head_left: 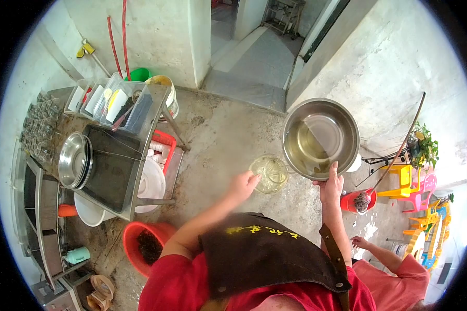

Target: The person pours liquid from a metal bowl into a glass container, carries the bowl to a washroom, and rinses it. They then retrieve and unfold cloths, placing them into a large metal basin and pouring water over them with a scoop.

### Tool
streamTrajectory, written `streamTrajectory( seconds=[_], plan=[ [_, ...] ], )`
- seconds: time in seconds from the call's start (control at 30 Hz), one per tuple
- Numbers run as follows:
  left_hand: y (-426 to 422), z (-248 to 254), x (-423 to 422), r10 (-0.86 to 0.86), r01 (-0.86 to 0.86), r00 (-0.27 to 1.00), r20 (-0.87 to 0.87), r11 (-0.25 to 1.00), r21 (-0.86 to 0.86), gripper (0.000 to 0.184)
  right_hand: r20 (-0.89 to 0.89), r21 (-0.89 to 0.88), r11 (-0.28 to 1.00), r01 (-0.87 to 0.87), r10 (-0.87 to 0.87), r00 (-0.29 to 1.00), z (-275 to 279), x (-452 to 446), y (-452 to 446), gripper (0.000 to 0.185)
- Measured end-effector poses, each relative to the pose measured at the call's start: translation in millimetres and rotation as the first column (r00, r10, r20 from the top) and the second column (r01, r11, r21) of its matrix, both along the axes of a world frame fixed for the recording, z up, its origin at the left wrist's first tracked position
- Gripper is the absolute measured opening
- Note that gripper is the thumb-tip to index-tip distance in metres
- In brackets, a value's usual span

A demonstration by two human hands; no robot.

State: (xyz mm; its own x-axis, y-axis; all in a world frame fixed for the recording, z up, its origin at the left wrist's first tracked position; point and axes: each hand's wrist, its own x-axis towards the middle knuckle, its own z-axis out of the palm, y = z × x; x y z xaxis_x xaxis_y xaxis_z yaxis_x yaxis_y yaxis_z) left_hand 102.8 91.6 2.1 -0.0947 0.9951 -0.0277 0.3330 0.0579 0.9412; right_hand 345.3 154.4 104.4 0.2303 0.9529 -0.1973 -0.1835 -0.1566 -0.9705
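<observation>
a: where's the metal basin (305, 115) now?

b: up in the air over the floor (213, 122), well apart from the bench (152, 101), out past that bench's right edge. the right hand (331, 185) is clamped on the basin's near rim, thumb over the lip, fingers tucked under.

a: and the left hand (239, 187)?

b: curled, fingers drawn together at the left side of the glass vessel (270, 175). whether it really grips the glass, i cannot tell. the vessel sits just beside the basin, lower left of it.

a: how would you handle the two well?

b: one hand on a wide basin lets it twist, so i'd keep the wrist firm, the thumb well over the rim, and any tilt slow. i'd also keep steel from knocking glass; a chip seems the likeliest mishap.

a: how do they look?

b: the basin is round and shiny, with a rolled rim and a ringed base; a sharp line parts dark from bright inside, water or just reflection, hard to say. the vessel is clear, ribbed in a fan, tinged pale yellow-green.
</observation>
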Motion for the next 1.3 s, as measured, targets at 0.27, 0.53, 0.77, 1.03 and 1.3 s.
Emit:
streamTrajectory(
  seconds=[0.27,0.53,0.77,1.03,1.3],
  plan=[
    [0,0,3,0.017,-0.018,0.999,0.033,1.000,0.024,0.032,0.036,0.014,1.000,-0.005,0.004,0.999,-4,1,-2,0.048],
    [0,1,4,0.026,-0.028,0.999,0.038,0.998,0.048,0.032,0.061,0.028,0.999,-0.023,0.021,0.998,-3,1,-4,0.047],
    [0,4,4,0.012,-0.012,1.000,0.024,1.000,0.006,0.032,0.076,0.079,0.996,-0.038,0.032,0.997,-2,-3,-7,0.045],
    [1,1,4,0.010,-0.010,1.000,0.030,1.000,-0.008,0.031,0.117,0.117,0.989,-0.090,0.076,0.990,-1,-2,-10,0.044],
    [3,-8,12,0.068,-0.079,0.992,0.110,0.992,0.094,0.036,0.193,0.212,0.972,-0.103,0.062,0.979,-7,-3,-14,0.040]
  ],
)
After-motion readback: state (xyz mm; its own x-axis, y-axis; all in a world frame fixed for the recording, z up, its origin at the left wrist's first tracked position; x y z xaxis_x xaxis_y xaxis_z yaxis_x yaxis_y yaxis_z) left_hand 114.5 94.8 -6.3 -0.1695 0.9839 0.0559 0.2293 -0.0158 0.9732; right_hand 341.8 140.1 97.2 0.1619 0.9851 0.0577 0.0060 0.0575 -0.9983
